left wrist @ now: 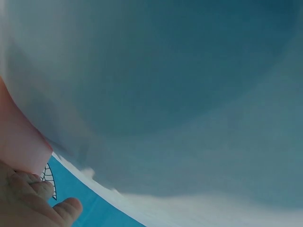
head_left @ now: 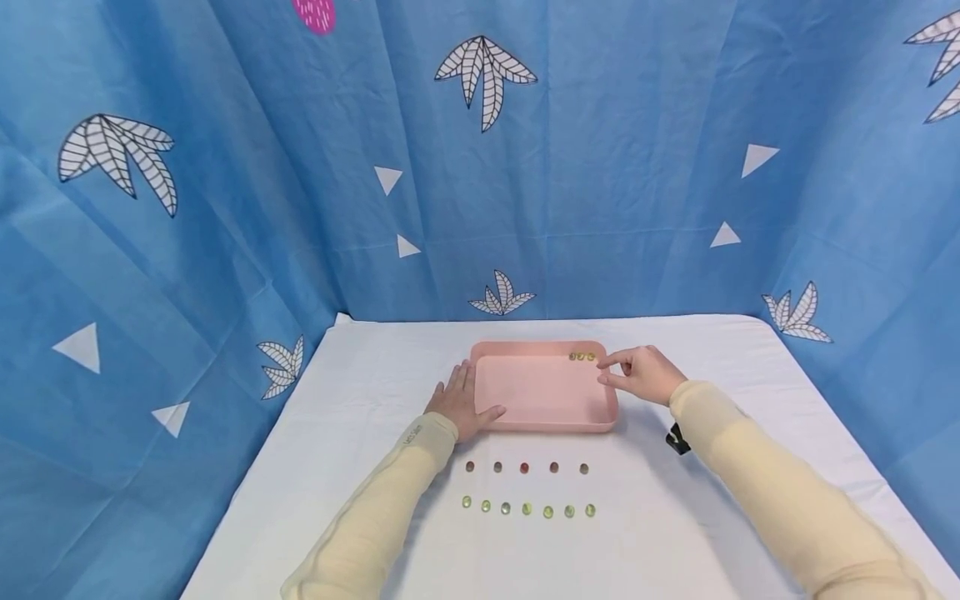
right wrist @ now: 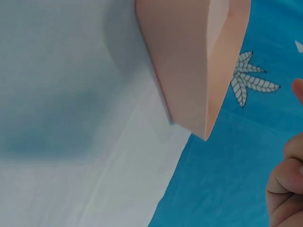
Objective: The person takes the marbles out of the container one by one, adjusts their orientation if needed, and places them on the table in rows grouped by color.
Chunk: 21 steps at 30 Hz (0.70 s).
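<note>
A shallow pink tray [head_left: 540,392] sits on the white-covered table. My left hand [head_left: 459,404] rests against its left side, fingers straight, thumb over the front left corner. Three small glass gems [head_left: 581,357] lie in a short row at the tray's back right corner. Just beside them, at the right rim, is my right hand [head_left: 643,372]. Its thumb and forefinger stand apart with a gap between the tips, and nothing shows there. The right wrist view catches only part of the curled fingers [right wrist: 289,179] beside the tray's outer wall [right wrist: 180,56].
In front of the tray, a row of several reddish and dark gems [head_left: 524,468] lies on the cloth. Nearer to me runs a row of several green gems [head_left: 527,508]. A black piece [head_left: 677,439] shows under the right wrist. Blue curtains [head_left: 540,192] surround the table.
</note>
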Each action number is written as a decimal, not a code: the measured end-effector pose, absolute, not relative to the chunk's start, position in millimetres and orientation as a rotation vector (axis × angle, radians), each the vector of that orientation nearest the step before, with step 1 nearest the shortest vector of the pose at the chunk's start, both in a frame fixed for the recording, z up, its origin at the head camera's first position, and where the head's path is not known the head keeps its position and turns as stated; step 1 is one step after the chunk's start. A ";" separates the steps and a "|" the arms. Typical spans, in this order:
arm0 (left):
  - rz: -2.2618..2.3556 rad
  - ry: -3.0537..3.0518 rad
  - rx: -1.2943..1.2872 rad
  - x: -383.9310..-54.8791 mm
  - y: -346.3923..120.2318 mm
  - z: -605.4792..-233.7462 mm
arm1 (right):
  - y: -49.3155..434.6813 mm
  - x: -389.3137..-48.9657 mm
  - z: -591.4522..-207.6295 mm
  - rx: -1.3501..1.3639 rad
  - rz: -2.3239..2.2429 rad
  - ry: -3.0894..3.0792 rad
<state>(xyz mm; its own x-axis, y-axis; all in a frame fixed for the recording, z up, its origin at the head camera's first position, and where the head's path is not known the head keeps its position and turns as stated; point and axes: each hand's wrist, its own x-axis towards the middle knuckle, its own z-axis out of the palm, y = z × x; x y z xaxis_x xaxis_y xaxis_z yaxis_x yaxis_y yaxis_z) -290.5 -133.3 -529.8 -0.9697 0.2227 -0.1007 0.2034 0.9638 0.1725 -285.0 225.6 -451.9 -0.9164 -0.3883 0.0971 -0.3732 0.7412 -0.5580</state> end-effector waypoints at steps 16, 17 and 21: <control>0.233 2.986 0.287 -286.2 -131.2 -520.4 | 227.3 -306.1 -459.6 -0.515 -0.889 2.937; 0.233 2.990 0.285 -286.3 -131.5 -520.4 | 226.2 -308.2 -460.1 -0.516 -0.881 2.941; 0.286 2.998 0.292 -285.6 -132.7 -523.6 | 223.3 -313.6 -462.4 -0.504 -0.852 2.932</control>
<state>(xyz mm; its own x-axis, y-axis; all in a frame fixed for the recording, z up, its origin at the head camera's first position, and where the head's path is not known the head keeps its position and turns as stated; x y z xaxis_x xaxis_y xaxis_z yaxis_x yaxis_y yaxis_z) -285.6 -132.7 -523.6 -0.9747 0.2014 -0.0966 0.1795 0.9636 0.1979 -313.6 223.3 -462.4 -0.9460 -0.3211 0.0452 -0.2953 0.7954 -0.5292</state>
